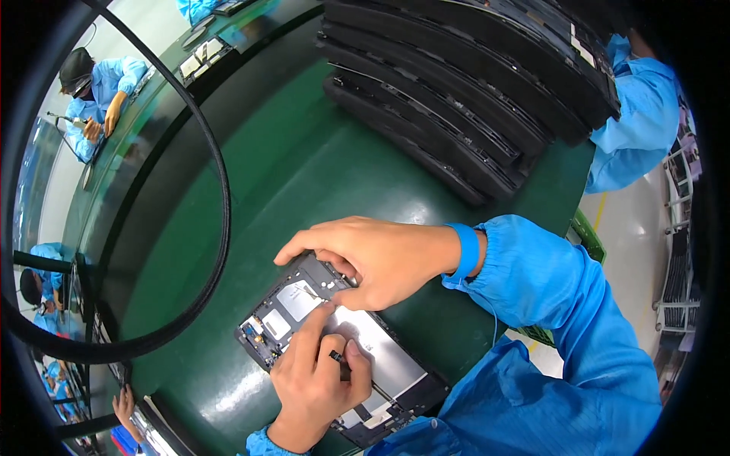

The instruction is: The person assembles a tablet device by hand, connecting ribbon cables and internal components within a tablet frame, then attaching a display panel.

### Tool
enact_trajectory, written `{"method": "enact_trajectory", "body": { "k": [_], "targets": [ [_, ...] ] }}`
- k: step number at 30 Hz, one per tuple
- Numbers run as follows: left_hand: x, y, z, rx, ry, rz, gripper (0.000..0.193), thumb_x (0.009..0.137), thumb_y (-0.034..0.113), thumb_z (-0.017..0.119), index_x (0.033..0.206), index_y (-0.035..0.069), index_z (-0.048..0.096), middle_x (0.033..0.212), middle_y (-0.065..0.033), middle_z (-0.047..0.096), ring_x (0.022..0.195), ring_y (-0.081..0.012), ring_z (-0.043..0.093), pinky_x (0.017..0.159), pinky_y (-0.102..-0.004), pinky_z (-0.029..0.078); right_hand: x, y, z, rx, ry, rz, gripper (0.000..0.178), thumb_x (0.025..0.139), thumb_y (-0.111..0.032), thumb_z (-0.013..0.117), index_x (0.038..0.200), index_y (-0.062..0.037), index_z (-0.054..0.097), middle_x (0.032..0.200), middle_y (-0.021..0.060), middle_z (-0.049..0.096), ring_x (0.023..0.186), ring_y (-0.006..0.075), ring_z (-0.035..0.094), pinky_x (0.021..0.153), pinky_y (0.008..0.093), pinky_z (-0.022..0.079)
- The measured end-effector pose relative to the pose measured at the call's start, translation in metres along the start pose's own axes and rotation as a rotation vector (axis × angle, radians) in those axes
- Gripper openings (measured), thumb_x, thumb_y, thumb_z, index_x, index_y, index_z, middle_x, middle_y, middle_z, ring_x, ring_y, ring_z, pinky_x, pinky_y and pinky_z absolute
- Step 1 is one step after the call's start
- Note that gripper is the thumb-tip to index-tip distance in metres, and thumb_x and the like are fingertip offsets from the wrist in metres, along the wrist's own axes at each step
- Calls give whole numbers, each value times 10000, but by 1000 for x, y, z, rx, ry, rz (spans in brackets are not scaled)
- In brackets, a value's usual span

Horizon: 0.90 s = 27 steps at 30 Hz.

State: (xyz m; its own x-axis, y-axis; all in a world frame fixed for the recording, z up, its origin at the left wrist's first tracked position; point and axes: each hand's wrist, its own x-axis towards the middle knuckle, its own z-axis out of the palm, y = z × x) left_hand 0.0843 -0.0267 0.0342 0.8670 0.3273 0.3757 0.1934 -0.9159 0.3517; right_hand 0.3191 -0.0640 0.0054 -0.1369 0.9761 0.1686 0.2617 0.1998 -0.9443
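An opened tablet-like device (391,357) lies slanted on the green bench, its inside facing up. It shows a large silver panel, white labels and small circuit parts at its far left end. My right hand (380,262) comes over the far end, fingers curved around the edge and thumb down on the inside. My left hand (315,384) rests on the near left part, index finger stretched to a spot beside the right thumb, other fingers curled in. A small dark piece (335,356) shows at those curled fingers; what they hold is mostly hidden.
Black padded trays (441,99) stand stacked at the far right of the green bench (281,167). A thick black cable (224,205) loops over the left side. Co-workers in blue sit along the left (99,99), and a blue sleeve (635,114) reaches in beside the trays.
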Motion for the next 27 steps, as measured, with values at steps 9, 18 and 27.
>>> {"method": "enact_trajectory", "body": {
  "k": [9,18,27],
  "targets": [
    [-4,0,0,-11,-13,-48,163,787,30,746,821,33,586,1213,-237,748,757,-330,757,627,-390,613,-1,-5,1,70,-17,164,752,805,-99,843,1501,7,580,965,120,611,852,216,622,734,375,521],
    [-11,-13,-2,-166,34,-36,153,883,135,726,977,22,686,1249,-190,733,748,-259,712,594,-355,567,-3,-15,8,211,39,227,712,814,-55,828,1481,-16,583,925,48,557,821,132,568,714,308,499],
    [-49,-72,-21,-458,520,-143,369,1137,285,372,1175,-13,588,1251,-221,660,982,-215,596,905,-374,494,-6,-19,18,-345,210,-95,523,797,-103,770,1315,-88,704,1013,73,559,966,230,546,863,360,468]
  ]
}}
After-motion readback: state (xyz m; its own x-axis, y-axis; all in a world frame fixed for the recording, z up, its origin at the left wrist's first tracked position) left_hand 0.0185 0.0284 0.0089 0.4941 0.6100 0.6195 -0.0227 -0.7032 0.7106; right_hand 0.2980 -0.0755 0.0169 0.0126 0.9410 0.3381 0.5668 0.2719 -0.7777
